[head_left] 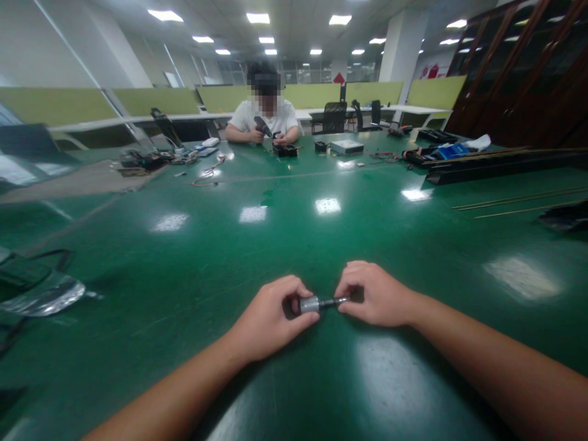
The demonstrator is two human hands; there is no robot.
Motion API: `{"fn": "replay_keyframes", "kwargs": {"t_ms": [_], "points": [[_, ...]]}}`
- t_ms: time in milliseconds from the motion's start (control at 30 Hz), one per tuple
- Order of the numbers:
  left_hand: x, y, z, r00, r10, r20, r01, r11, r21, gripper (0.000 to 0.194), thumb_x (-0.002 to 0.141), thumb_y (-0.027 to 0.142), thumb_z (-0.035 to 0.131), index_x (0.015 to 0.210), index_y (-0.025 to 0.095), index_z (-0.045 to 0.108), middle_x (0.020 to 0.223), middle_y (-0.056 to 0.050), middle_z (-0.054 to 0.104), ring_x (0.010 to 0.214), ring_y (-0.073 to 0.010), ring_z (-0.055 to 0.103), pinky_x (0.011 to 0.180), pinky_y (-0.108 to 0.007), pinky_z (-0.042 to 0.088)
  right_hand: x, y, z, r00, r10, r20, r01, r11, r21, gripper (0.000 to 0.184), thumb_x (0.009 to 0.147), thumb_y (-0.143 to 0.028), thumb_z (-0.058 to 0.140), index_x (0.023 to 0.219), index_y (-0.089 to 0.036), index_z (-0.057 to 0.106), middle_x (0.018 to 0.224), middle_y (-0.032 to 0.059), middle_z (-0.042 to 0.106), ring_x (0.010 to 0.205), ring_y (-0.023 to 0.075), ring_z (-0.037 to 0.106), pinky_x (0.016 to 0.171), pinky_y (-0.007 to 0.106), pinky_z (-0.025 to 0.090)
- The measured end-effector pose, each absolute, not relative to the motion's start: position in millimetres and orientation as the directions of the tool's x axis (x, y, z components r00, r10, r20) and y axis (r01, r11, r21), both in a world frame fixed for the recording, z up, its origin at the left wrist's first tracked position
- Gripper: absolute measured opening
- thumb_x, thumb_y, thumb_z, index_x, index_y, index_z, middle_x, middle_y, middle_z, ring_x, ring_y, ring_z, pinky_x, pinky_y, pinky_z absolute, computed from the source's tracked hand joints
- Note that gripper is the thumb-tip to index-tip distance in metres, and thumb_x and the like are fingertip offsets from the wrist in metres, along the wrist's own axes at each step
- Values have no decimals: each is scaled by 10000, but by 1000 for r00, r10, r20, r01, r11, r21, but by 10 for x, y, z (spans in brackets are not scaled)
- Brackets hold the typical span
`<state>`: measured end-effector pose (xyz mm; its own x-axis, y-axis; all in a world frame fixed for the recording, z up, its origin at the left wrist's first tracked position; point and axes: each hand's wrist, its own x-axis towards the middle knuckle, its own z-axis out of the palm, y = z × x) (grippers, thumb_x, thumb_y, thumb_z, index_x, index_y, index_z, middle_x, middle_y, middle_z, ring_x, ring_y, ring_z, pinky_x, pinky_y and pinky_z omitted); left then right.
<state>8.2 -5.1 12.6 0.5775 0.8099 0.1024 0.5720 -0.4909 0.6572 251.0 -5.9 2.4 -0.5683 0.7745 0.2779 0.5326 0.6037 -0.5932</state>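
Note:
My left hand (279,315) grips a short silver cylinder (309,304), thumb in front and fingers curled behind it. A thin dark metal shaft (327,302) sticks out of the cylinder to the right, with a shinier tip. My right hand (374,295) pinches that tip between thumb and fingers. The whole piece lies level, low over the green tabletop (294,245); whether it touches the surface I cannot tell. The cylinder's left end is partly hidden by my left fingers.
Across the table a person (264,116) in a white shirt holds a power drill (263,127) over a black part (285,150). Clear plastic wrapping (43,294) lies at left. Thin rods (519,199) and a long black channel (496,168) are at right.

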Motion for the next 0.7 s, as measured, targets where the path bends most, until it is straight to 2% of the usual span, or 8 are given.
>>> {"fn": "replay_keyframes", "kwargs": {"t_ms": [467, 700], "points": [[84, -42, 116, 578, 810, 104, 568, -490, 661, 137, 800, 259, 710, 854, 173, 618, 809, -2, 618, 714, -151, 584, 659, -255, 441, 2555, -44, 67, -577, 782, 236, 548, 585, -598, 68, 702, -123, 744, 743, -162, 706, 694, 3, 654, 700, 148, 574, 721, 287, 426], [78, -51, 115, 575, 811, 107, 582, -497, 643, 136, 811, 274, 699, 848, 173, 614, 805, -5, 617, 715, -154, 581, 660, -259, 438, 2592, -20, 60, -583, 777, 236, 563, 596, -572, 57, 713, -149, 733, 753, -175, 703, 711, 6, 681, 711, 159, 595, 769, 319, 429]]}}
